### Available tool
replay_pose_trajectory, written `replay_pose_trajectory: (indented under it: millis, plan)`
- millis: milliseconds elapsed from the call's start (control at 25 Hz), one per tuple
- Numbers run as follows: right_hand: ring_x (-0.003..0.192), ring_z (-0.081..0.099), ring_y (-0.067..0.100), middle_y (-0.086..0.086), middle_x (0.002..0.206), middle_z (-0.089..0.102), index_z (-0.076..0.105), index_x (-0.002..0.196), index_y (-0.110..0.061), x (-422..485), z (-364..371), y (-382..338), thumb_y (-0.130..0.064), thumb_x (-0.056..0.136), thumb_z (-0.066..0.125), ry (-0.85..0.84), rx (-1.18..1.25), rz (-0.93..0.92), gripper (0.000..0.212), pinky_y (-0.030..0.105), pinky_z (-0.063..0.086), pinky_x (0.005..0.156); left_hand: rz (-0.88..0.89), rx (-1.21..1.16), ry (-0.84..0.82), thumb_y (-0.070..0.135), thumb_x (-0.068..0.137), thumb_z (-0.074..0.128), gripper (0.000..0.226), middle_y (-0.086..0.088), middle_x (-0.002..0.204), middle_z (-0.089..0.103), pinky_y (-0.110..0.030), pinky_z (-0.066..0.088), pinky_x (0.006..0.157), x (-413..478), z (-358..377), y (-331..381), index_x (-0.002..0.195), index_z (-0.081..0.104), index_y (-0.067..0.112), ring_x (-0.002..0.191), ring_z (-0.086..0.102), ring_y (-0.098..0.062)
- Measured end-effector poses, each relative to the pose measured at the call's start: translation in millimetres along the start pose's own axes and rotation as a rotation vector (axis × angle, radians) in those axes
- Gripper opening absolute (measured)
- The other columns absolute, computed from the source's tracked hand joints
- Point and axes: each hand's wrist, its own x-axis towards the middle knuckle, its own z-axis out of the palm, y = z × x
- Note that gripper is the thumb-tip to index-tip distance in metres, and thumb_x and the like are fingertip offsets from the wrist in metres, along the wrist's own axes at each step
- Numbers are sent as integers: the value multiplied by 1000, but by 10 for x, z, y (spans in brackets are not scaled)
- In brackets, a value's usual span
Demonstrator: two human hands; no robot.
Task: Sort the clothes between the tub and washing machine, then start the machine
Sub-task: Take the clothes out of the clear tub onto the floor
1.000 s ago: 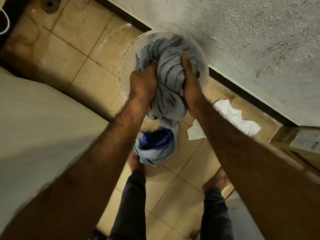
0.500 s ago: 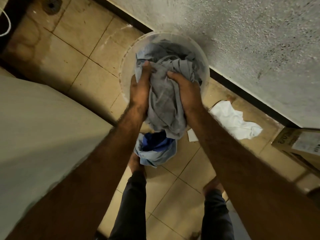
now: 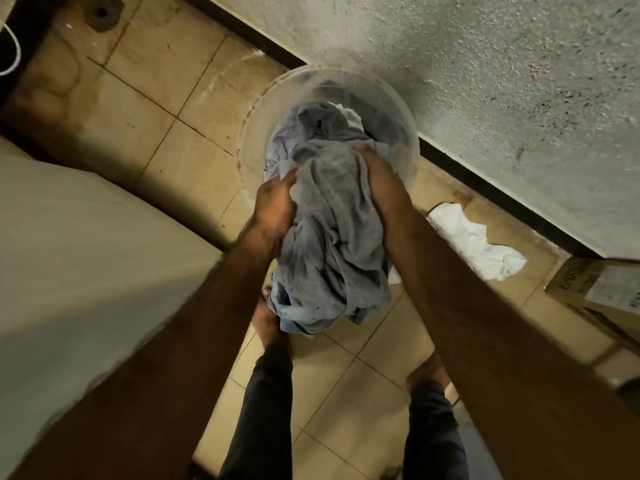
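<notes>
Rising further from the tub [image 3: 244, 150] than before, the grey bundle [image 3: 332, 244] is clutched by left grip [image 3: 275, 206] and right grip [image 3: 381, 183], fingers curled.

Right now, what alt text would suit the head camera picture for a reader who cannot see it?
Seen from above, a person's left hand and right hand grip a bundle of grey clothes at a clear round tub that holds more clothes. The tub stands on a tiled floor against a rough wall, with a white cloth lying beside it.
</notes>
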Motion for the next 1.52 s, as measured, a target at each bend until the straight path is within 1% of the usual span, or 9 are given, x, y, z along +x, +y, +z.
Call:
replay_pose_trajectory:
  millis: [200, 360, 480, 600, 760, 960, 1240, 1320, 1520]
  plan:
    - [129, 57, 29, 9, 143, 60, 55, 143, -12, 2, -54, 238, -41, 97, 63, 258, -134, -14, 55, 43, 46, 112, 162, 311, 504, 46, 99, 55, 44, -7, 110, 71, -41, 56, 93, 39, 51, -71, 113, 71, 8, 105, 67, -29]
    - [81, 57, 17, 1, 93, 65, 64, 90, -17, 6, -113, 324, -32, 93, 68, 351, -302, -165, 16, 30, 46, 80, 246, 517, 662, 48, 100, 52, 48, -9, 128, 56, -42, 48, 103, 70, 35, -39, 115, 67, 5, 116, 55, -28]
    - [66, 48, 8, -4, 80, 57, 55, 77, -23, -74, -112, 309, -19, 89, 65, 394, -363, -221, 16, 28, 41, 74, 281, 251, 569, 33, 103, 52, 31, -5, 108, 71, -34, 58, 90, -67, 102, -8, 108, 70, 8, 100, 68, -19]
    - [92, 61, 18, 4, 106, 65, 62, 110, -11, -161, -138, 330, -12, 87, 65, 462, -331, -275, 23, 33, 53, 87, 177, -141, 524, 15, 100, 56, 20, 4, 83, 73, -18, 56, 68, -221, 48, 14, 98, 75, 10, 70, 70, 1]
    - [107, 62, 16, -1, 120, 65, 59, 124, -16, -420, -141, 246, -12, 88, 70, 616, -360, -573, 38, 29, 53, 92, 34, -456, 524, 18, 100, 55, 17, -3, 87, 68, -29, 54, 75, -476, -113, 63, 92, 69, 15, 88, 66, -20]
    - [93, 68, 8, -8, 103, 72, 66, 112, -26, -645, 84, 258, -51, 94, 63, 240, -513, -514, 31, 38, 61, 86, 15, -699, 207, 36, 109, 23, 54, -13, 140, 60, -37, 52, 94, -788, -181, 66, 145, 49, 5, 109, 67, -23]
    - [147, 37, 31, 1, 166, 29, 9, 162, -37, -460, 224, 366, -82, 67, 69, -184, -358, 73, 121, 45, 37, 112, -234, -564, 209, 36, 108, 29, 39, -5, 73, 76, -33, 60, 57, -1291, -351, -465, 97, 62, 17, 64, 75, -18]
    - [142, 45, 29, 2, 159, 41, 21, 161, -29, -478, 235, 501, -52, 77, 82, -201, -418, 29, 106, 44, 41, 110, -265, -463, 197, 23, 108, 31, 34, 1, 62, 75, -31, 60, 48, -1354, -434, -655, 91, 59, 15, 56, 73, -14]
    - [89, 62, 34, 9, 91, 65, 61, 84, -19, -767, 324, 999, -12, 93, 58, 10, -409, -53, 12, 50, 52, 92, -269, -459, 20, 56, 100, 36, 68, -25, 121, 68, -45, 57, 100, -1202, -640, -753, 110, 74, 0, 112, 69, -35]
